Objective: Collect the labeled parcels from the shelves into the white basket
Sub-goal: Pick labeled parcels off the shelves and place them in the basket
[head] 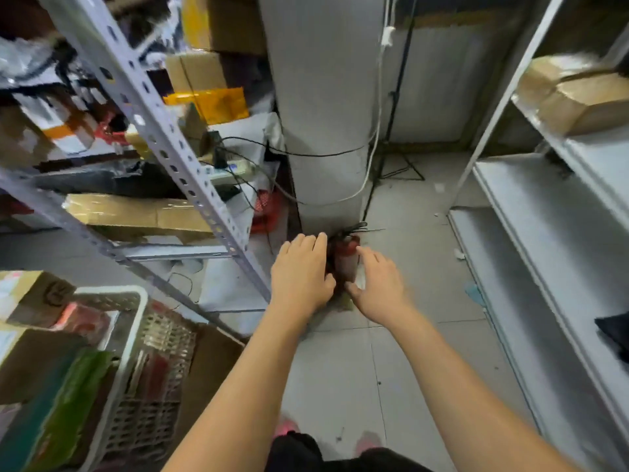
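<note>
Both my arms reach forward over the floor, empty. My left hand point(301, 272) hangs with straight fingers in front of a red fire extinguisher point(345, 258) at the foot of the pillar. My right hand point(379, 287) is just right of it, fingers relaxed and spread. The white basket point(134, 321) sits at the lower left, filled with several parcels, among them a green one point(73, 396) and a brown box point(37, 296). More parcels lie on the left shelves, such as a long cardboard box point(136, 214) and a yellow bag point(218, 102).
A perforated metal shelf post point(163, 144) slants across the left. A white pillar point(323, 114) with cables stands ahead. White shelves point(544, 233) on the right hold two cardboard boxes point(578, 93). A power strip point(231, 170) lies on the left shelf. Tiled floor point(391, 369) runs between the racks.
</note>
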